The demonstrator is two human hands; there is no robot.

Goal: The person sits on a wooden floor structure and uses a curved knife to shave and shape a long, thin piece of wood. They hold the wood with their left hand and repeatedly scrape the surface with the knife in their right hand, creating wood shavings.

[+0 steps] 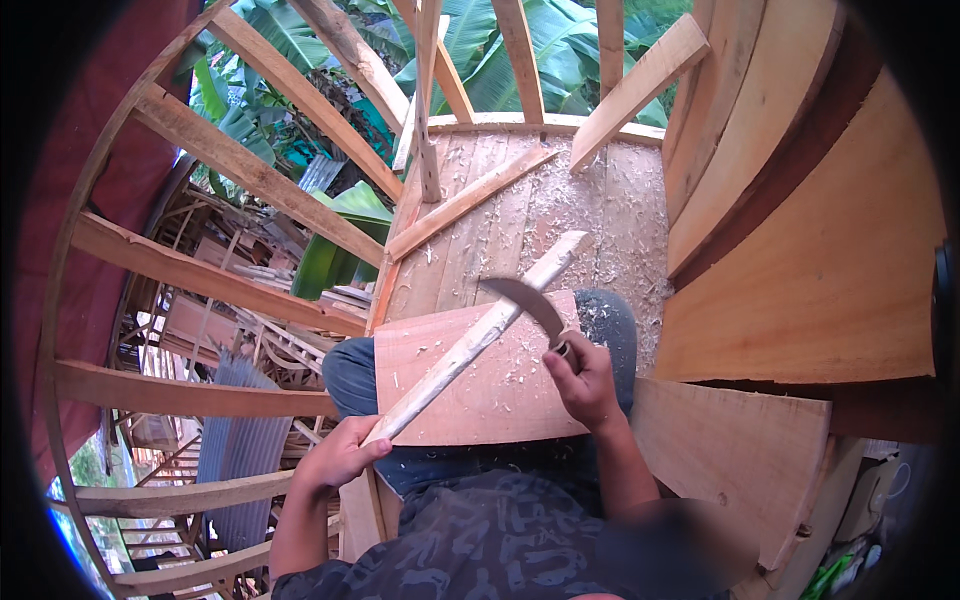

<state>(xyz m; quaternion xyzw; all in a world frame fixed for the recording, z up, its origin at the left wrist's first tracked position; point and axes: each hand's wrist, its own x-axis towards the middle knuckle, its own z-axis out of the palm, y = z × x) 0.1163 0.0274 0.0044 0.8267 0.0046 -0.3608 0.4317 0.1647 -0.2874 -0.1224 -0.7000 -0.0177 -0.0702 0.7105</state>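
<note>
My left hand [342, 455] is closed round the near end of a pale, whittled wooden stick [450, 365], which slants away up to the right. In my right hand [583, 380] is the handle of a curved knife [530, 300] with a dark, hooked blade. The blade crosses over the stick above its middle; whether it touches the wood I cannot tell. Under the stick a flat wooden board [480, 425] lies across my lap, with small shavings on it.
Wood shavings are scattered over the plank floor [620, 230] ahead. A loose wooden batten [470, 203] lies there. Upright slats make a railing [220, 290] on the left, with a drop to stacked timber beyond. Large wooden panels [820, 270] lean on the right.
</note>
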